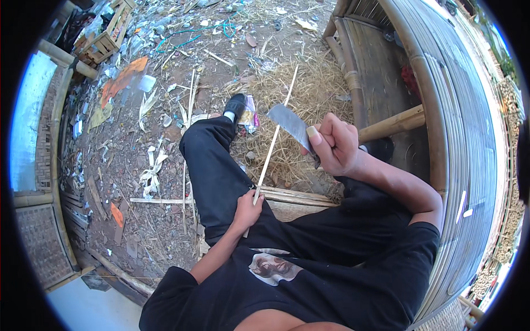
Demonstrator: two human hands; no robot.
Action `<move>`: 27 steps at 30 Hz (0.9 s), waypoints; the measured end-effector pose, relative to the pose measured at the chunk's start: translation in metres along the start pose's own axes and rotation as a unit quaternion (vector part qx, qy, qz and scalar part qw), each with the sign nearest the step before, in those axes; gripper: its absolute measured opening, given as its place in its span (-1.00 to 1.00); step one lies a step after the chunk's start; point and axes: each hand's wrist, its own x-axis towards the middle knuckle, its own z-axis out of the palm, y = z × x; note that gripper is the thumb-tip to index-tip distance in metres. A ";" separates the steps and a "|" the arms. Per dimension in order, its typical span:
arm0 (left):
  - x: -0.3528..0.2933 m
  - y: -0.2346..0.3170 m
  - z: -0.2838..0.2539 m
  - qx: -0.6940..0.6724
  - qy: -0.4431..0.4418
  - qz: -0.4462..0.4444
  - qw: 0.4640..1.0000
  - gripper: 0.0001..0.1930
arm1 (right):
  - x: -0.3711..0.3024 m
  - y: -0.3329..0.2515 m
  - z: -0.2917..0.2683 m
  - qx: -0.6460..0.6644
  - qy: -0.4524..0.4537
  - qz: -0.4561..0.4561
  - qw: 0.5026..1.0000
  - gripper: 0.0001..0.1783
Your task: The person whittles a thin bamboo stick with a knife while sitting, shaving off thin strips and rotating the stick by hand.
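Note:
My left hand [248, 209] is closed around the lower part of a long, thin, pale bamboo strip [274, 138], resting by my thigh. From there the strip slants up and away over the straw, and its short lower end sticks out below the hand. My right hand [335, 144] is raised to the right of the strip, closed on a knife [288, 124] with a broad grey blade. The thumb lies along the blade's near end; the fingers hide most of the handle. The blade points up and left, and its tip overlaps the strip in view; I cannot tell whether they touch.
Curly pale shavings [306, 91] are heaped ahead of me. Litter and loose strips cover the dirt at left, with an orange sheet [124, 80] among them. A bamboo bench [436, 71] stands close at right, and a wooden crate [110, 33] lies far left.

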 end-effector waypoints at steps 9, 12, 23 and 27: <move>0.003 -0.009 0.007 0.010 0.022 0.048 0.999 -0.77 | 0.003 -0.015 -0.006 0.018 0.035 -0.059 0.997 -0.75; 0.002 -0.009 0.007 0.008 0.013 0.038 0.999 -0.77 | 0.003 -0.013 -0.008 0.023 0.034 -0.063 0.997 -0.75; 0.058 0.005 0.004 -0.229 -0.135 -0.119 0.957 -0.65 | 0.018 0.034 -0.006 0.120 0.074 0.371 0.918 -0.70; 0.118 -0.003 0.026 -0.272 -0.173 -0.182 0.929 -0.73 | -0.025 0.112 0.007 0.044 0.032 0.522 0.852 -0.67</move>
